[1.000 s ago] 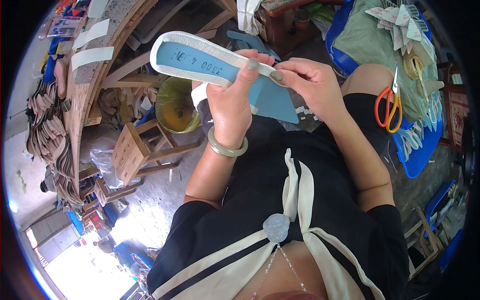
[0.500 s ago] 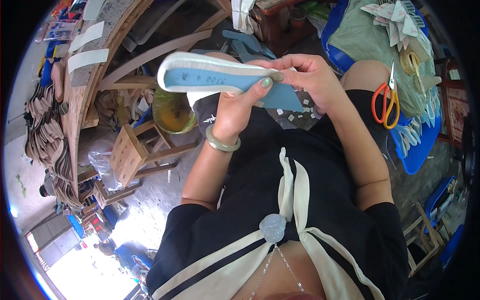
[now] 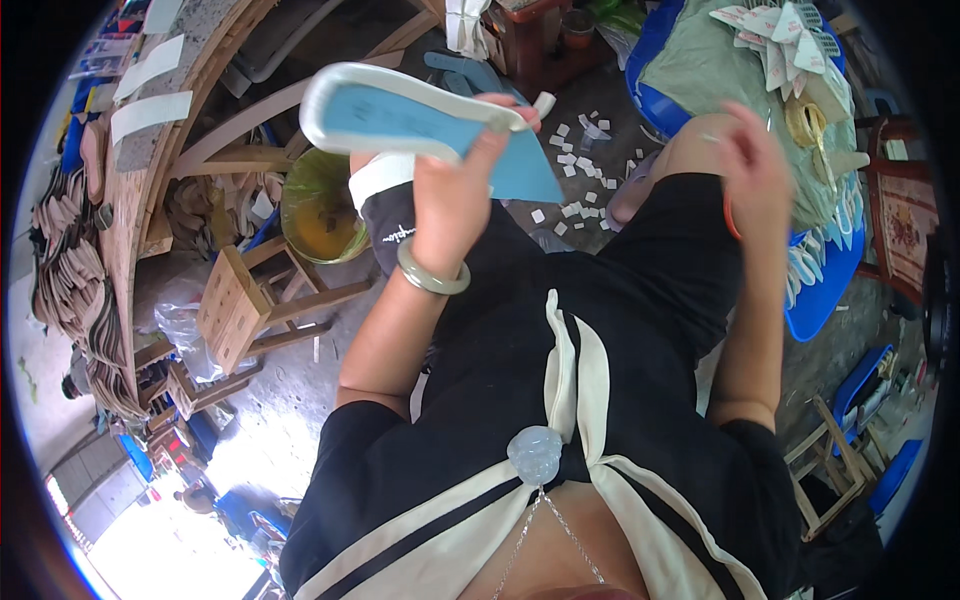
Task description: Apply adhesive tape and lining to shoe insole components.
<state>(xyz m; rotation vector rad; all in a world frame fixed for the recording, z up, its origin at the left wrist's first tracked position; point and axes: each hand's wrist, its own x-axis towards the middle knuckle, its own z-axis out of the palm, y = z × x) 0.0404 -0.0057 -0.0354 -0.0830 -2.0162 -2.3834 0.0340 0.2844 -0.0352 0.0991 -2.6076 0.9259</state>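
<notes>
My left hand [image 3: 452, 198] is closed around the narrow part of a blue shoe insole [image 3: 395, 120], with the thumb pressed on its surface. A white strip [image 3: 312, 112] runs around the insole's rounded end, and a loose white strip end [image 3: 543, 106] sticks up past the fingers. My right hand [image 3: 752, 165] is apart from the insole, over my right knee. Motion smears its fingers, so whether it holds anything is hidden. Under that hand only a bit of the scissors' red handle [image 3: 731, 214] shows.
Small white scraps [image 3: 580, 165] litter the floor between my legs. At right, a blue chair [image 3: 820, 310] carries a greenish cloth, white triangular pieces [image 3: 785, 40] and a tape roll [image 3: 805, 120]. To the left stand a wooden stool [image 3: 235, 310], a yellowish lined bin [image 3: 315, 215] and a workbench [image 3: 150, 185].
My right hand has left the insole and swung right, toward the scissors. The left hand has shifted the insole slightly up and left, and a loose strip end now shows.
</notes>
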